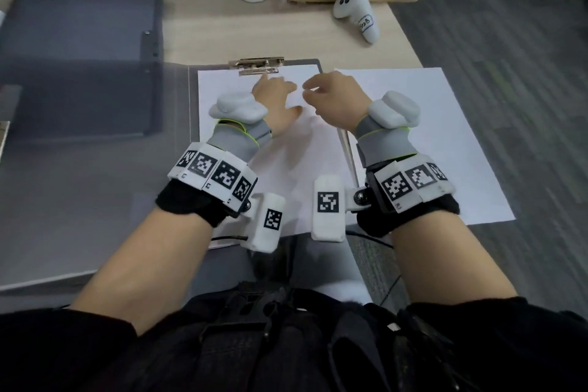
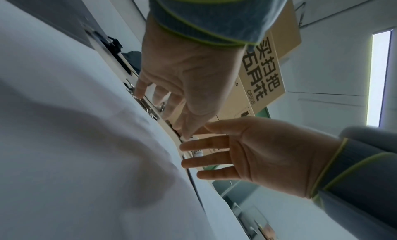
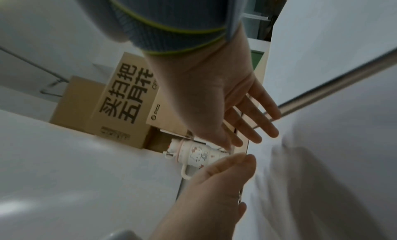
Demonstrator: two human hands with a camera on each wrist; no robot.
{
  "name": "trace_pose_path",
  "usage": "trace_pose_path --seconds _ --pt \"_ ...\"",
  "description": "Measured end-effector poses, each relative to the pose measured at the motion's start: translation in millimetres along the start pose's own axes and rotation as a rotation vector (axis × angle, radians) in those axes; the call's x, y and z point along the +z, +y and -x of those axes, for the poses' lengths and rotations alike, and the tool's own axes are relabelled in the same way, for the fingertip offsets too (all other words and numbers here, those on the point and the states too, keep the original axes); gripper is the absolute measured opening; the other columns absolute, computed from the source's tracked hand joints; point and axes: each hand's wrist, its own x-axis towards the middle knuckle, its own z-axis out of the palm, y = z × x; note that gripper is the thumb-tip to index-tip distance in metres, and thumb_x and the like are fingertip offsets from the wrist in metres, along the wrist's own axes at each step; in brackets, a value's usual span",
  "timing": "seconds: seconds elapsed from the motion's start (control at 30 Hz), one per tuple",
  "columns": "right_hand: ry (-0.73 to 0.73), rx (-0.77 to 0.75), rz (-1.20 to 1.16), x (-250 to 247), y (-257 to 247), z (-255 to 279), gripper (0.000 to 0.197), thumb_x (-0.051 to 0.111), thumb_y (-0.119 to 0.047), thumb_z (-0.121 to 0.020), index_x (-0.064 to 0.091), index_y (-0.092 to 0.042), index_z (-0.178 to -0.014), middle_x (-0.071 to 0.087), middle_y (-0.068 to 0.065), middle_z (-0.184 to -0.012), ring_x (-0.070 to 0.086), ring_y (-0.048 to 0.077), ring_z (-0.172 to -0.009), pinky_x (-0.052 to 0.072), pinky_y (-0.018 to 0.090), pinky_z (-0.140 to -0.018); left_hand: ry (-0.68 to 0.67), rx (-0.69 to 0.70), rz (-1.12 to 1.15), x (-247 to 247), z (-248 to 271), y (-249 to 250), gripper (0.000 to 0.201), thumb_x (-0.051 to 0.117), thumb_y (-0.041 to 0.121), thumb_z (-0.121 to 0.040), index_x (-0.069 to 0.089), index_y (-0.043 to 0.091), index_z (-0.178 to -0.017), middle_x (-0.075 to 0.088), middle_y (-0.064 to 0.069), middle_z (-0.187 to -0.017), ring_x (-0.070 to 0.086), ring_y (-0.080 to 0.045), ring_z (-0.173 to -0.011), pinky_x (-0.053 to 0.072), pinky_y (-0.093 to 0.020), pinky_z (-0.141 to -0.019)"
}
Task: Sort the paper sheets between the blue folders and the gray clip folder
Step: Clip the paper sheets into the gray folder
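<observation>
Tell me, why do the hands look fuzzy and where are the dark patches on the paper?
Head view: the left hand and right hand are smeared by motion blur near the clip. Left wrist view: soft gray shadows lie on the white paper sheet. Right wrist view: the sheet is blurred too, with a shadow under the hands.

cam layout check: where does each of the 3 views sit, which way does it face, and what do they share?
Head: on the head, facing forward and down at the clip folder, paper and desk; both forearms, left hand and right hand show.
Left wrist: under the left wrist, low over the paper, facing along the fingers toward the clip; both hands show.
Right wrist: under the right wrist, facing the same way; both hands show.
Shared: wrist views both catch the cardboard box and the paper.
</observation>
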Motion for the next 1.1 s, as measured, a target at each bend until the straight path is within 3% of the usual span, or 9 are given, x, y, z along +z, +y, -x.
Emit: trace_pose_path --seconds 0.13,0.23,0.33,0.5,0.63,0.73,0.83,0.93,1.1 --pt "0.169 0.108 -0.094 -12.3 33.1 24.5 0.027 0.053 -0.023 -0.087 0.066 -0.014 -0.109 0.069 0.01 -0.11 0.065 0.03 -0.1 0.05 0.039 -0.092 -0.025 0.076 0.043 16.9 3.3 31.8 0.042 0.049 0.027 -0.094 0.052 0.009 -0.131 0.05 -0.011 -0.139 0.036 -0.026 -0.136 0.026 -0.029 -0.108" --pt "0.289 0.207 -0.15 -20.0 57.4 38.7 0.025 0.056 -0.022 -0.081 0.067 -0.018 -0.103 0.072 0.007 -0.101 0.068 0.028 -0.091 0.053 0.033 -0.082 -0.075 0.104 0.033 31.6 4.6 49.6 0.04 0.045 0.032 -0.088 0.066 0.006 -0.11 0.065 -0.016 -0.113 0.051 -0.032 -0.115 0.039 -0.034 -0.099" --pt "0.413 0.299 -0.123 -25.7 80.1 49.4 0.03 0.057 -0.021 -0.082 0.065 -0.019 -0.111 0.071 0.002 -0.104 0.064 0.023 -0.099 0.043 0.023 -0.075 -0.055 0.111 -0.054 44.6 -0.9 56.8 0.025 0.048 0.024 -0.09 0.065 0.006 -0.083 0.067 -0.017 -0.102 0.053 -0.034 -0.106 0.035 -0.033 -0.097" --pt "0.476 0.475 0.147 -30.9 123.4 66.4 0.046 0.055 -0.032 -0.084 0.051 -0.017 -0.127 0.054 0.009 -0.129 0.041 0.03 -0.128 0.035 0.044 -0.103 -0.055 0.066 -0.28 61.9 -12.1 67.6 0.039 0.04 0.028 -0.095 0.058 -0.001 -0.11 0.053 -0.017 -0.126 0.04 -0.035 -0.125 0.025 -0.041 -0.112" --pt "0.37 0.684 0.243 -30.2 151.1 73.9 0.085 0.053 -0.061 -0.081 0.029 -0.008 -0.143 0.031 0.012 -0.149 0.021 0.029 -0.142 0.015 0.063 -0.111 -0.024 0.037 -0.269 75.5 -18.8 67.4 0.038 0.042 0.031 -0.091 0.055 0.006 -0.116 0.046 -0.009 -0.133 0.032 -0.031 -0.133 0.036 -0.042 -0.099" --pt "0.462 0.704 0.153 -32.9 160.4 75.8 0.096 0.061 -0.066 -0.073 0.031 -0.004 -0.139 0.037 0.013 -0.142 0.032 0.031 -0.135 0.022 0.059 -0.109 0.05 0.03 -0.239 81.2 -19.6 71.3 0.03 0.043 0.027 -0.089 0.058 0.01 -0.108 0.047 -0.003 -0.13 0.037 -0.025 -0.125 0.036 -0.038 -0.088" --pt "0.59 0.647 0.064 -39.7 165.0 78.6 0.076 0.071 -0.048 -0.071 0.042 -0.008 -0.128 0.042 0.011 -0.132 0.042 0.031 -0.124 0.036 0.046 -0.101 0.078 0.031 -0.239 85.6 -19.5 72.2 0.028 0.042 0.028 -0.089 0.058 0.011 -0.107 0.046 0.0 -0.131 0.037 -0.025 -0.123 0.034 -0.038 -0.09" --pt "0.701 0.539 -0.093 -48.7 166.3 83.3 0.044 0.061 -0.023 -0.08 0.05 -0.011 -0.12 0.052 0.008 -0.124 0.054 0.033 -0.11 0.045 0.042 -0.091 0.103 0.05 -0.239 88.5 -19.2 72.0 0.032 0.041 0.031 -0.091 0.057 0.011 -0.112 0.042 0.002 -0.137 0.034 -0.025 -0.127 0.033 -0.042 -0.095" --pt "0.806 0.461 -0.067 -67.4 139.2 91.4 0.024 0.052 -0.026 -0.091 0.052 -0.012 -0.11 0.063 0.01 -0.109 0.059 0.034 -0.1 0.043 0.037 -0.077 0.045 0.039 -0.188 86.1 -24.8 65.4 0.042 0.041 0.038 -0.091 0.051 0.017 -0.125 0.037 0.004 -0.145 0.028 -0.024 -0.138 0.03 -0.044 -0.105"
